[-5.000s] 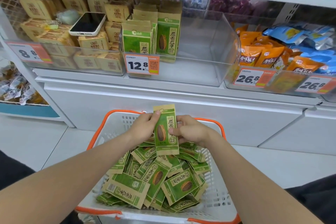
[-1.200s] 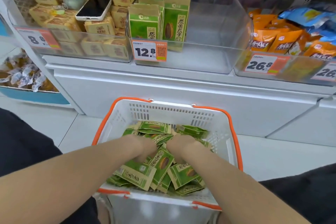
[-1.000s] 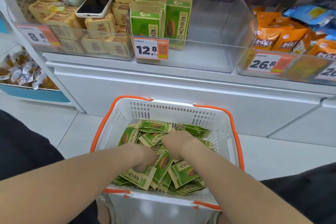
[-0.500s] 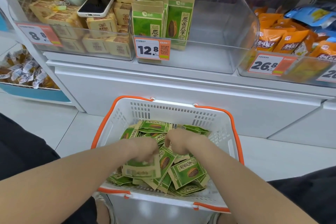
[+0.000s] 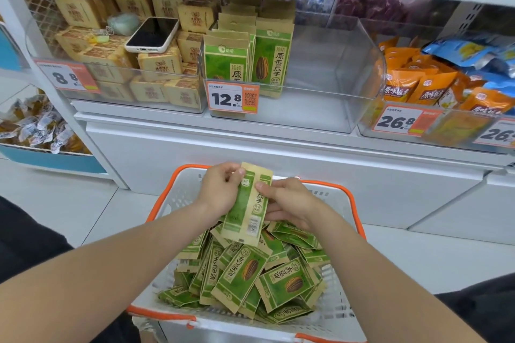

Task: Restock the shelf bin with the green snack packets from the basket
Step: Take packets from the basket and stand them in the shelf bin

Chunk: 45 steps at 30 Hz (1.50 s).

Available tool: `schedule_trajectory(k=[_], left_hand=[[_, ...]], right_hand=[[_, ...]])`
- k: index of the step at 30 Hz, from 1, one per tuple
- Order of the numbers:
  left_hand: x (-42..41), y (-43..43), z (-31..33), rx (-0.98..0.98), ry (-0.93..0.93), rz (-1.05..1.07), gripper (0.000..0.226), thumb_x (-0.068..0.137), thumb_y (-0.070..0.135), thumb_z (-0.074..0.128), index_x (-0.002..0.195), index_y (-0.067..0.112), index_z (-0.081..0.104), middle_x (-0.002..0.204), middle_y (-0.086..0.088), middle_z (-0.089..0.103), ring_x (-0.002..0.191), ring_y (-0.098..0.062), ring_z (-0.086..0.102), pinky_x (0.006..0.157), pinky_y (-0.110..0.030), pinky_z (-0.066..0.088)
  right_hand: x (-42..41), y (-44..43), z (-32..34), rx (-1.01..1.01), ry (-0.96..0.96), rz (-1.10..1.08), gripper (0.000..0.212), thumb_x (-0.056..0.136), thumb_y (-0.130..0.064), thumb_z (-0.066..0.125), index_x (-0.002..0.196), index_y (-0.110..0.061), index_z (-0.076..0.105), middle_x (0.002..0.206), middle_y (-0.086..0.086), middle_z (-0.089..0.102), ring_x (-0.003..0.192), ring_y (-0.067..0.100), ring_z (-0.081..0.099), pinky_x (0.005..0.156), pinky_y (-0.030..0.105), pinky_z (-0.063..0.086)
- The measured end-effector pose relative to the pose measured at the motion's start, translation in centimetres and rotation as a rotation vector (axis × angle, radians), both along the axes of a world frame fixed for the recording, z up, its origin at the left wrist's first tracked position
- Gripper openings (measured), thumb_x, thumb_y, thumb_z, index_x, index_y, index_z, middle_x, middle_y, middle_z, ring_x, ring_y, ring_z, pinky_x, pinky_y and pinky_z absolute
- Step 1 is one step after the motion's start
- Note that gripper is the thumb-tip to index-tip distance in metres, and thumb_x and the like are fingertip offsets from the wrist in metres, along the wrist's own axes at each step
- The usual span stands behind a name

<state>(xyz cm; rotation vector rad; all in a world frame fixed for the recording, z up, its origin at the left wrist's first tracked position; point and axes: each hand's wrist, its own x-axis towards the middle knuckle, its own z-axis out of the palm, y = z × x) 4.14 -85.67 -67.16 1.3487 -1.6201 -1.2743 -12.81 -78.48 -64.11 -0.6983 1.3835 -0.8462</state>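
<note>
Shelf point(image 5: 278, 145): white, runs across the upper half of the view and carries a row of see-through bins.
Clear bin point(image 5: 359, 64): in the middle of the shelf, and bare over its whole right side.
Basket point(image 5: 352, 200): white with an orange rim, below the shelf and right in front of the person.
Loose packets point(image 5: 250, 273): green snack packets heaped every which way in the basket, covering most of its bottom.
Stocked packets point(image 5: 271, 58): green packets standing upright in rows at the left end of the clear bin.
Tan packets point(image 5: 156, 64): stacked in the bin to the left.
Orange packets point(image 5: 404, 86): in the bin to the right.
Left hand point(image 5: 220, 189): fingers curled, with thumb and fingertips pinching the upper left edge of the held packets.
Right hand point(image 5: 289, 200): thumb pressed on the front of the held packets near their right edge, fingers reaching behind.
Held packets point(image 5: 246, 211): what looks like two green packets pressed together, upright and slightly tilted, between both hands above the far half of the basket.
Phone point(image 5: 152, 35): lies face up on the tan packets.
Price tag point(image 5: 232, 97): reads 12.8, on the front left of the clear bin.
</note>
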Motion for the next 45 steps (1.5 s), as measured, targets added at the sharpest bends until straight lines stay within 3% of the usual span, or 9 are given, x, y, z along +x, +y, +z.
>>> schedule_trajectory(k=[6,14,18,21,25,31,35,40,45], left_hand=[[-0.5,0.3,1.8,-0.032,-0.222,-0.011,0.076,0.112,0.054,0.030,0.074,0.003,0.071,0.073,-0.014,0.073,0.071,-0.030,0.069,0.067,-0.036,0.051],[-0.1,-0.1,2.6,-0.266,-0.282,0.051,0.073,0.112,0.048,0.034,0.054,0.011,0.055,0.054,-0.006,0.060,0.053,-0.025,0.058,0.055,-0.034,0.040],[-0.9,-0.1,3.2,-0.130,-0.209,-0.013,0.075,0.111,0.054,0.037,0.060,0.005,0.062,0.061,-0.011,0.068,0.059,-0.029,0.064,0.065,-0.039,0.052],[-1.2,0.3,3.9,0.103,-0.032,-0.079,0.070,0.110,0.055,0.042,0.071,0.006,0.073,0.063,-0.007,0.070,0.061,-0.022,0.065,0.067,-0.033,0.052],[-0.9,0.4,5.6,0.423,0.150,-0.198,0.061,0.109,0.051,0.048,0.079,0.003,0.070,0.060,-0.012,0.064,0.046,-0.020,0.059,0.049,-0.023,0.048],[-0.6,-0.2,6.0,0.335,0.027,-0.198,0.053,0.102,0.056,0.061,0.097,0.004,0.070,0.082,-0.013,0.078,0.074,-0.035,0.076,0.067,-0.040,0.063],[-0.9,-0.6,7.6,0.511,0.116,-0.347,0.067,0.106,0.067,0.040,0.122,0.012,0.073,0.110,-0.015,0.079,0.106,-0.038,0.076,0.088,-0.045,0.061],[-1.5,0.3,6.4,0.285,0.126,-0.353,0.034,0.109,0.035,0.055,0.120,0.011,0.076,0.105,-0.011,0.080,0.097,-0.025,0.078,0.092,-0.044,0.062],[-1.9,-0.1,6.8,0.190,0.219,-0.154,0.025,0.109,0.018,0.057,0.113,0.005,0.077,0.093,-0.008,0.081,0.084,-0.018,0.077,0.072,-0.026,0.060]], right_hand=[[1.2,-0.5,0.7,-0.188,0.098,-0.208,0.019,0.099,-0.017,0.072,0.109,-0.002,0.070,0.095,0.013,0.080,0.085,0.029,0.079,0.071,0.044,0.065],[1.3,-0.2,2.7,-0.301,0.111,-0.163,0.030,0.098,-0.030,0.072,0.105,-0.001,0.075,0.090,0.013,0.080,0.081,0.030,0.078,0.077,0.046,0.065],[0.3,-0.5,3.1,-0.198,-0.166,-0.133,0.047,0.103,-0.052,0.056,0.121,-0.013,0.075,0.101,0.011,0.076,0.089,0.030,0.074,0.081,0.046,0.061],[-0.9,-0.3,2.7,-0.236,-0.414,0.005,0.046,0.098,-0.032,0.067,0.142,-0.019,0.061,0.118,0.012,0.068,0.102,0.030,0.065,0.090,0.049,0.058],[-1.7,-0.1,3.0,-0.276,-0.302,0.113,0.060,0.087,-0.042,0.077,0.142,-0.029,0.057,0.117,0.001,0.068,0.101,0.019,0.062,0.086,0.035,0.044],[-1.9,-0.7,3.8,-0.308,-0.196,0.050,0.046,0.086,-0.037,0.082,0.121,-0.020,0.059,0.116,0.009,0.075,0.109,0.030,0.071,0.104,0.047,0.051],[-1.5,-1.4,3.2,-0.355,0.123,-0.212,0.052,0.081,-0.028,0.091,0.118,-0.010,0.059,0.104,0.010,0.076,0.093,0.024,0.077,0.084,0.042,0.064],[-2.3,-2.0,2.9,-0.358,0.145,-0.274,0.026,0.094,-0.010,0.077,0.115,-0.013,0.063,0.096,0.010,0.075,0.078,0.021,0.073,0.062,0.032,0.056],[-2.2,-2.2,3.1,-0.402,-0.061,-0.331,0.036,0.095,-0.008,0.074,0.128,-0.013,0.061,0.112,0.016,0.077,0.099,0.031,0.076,0.090,0.050,0.061]])
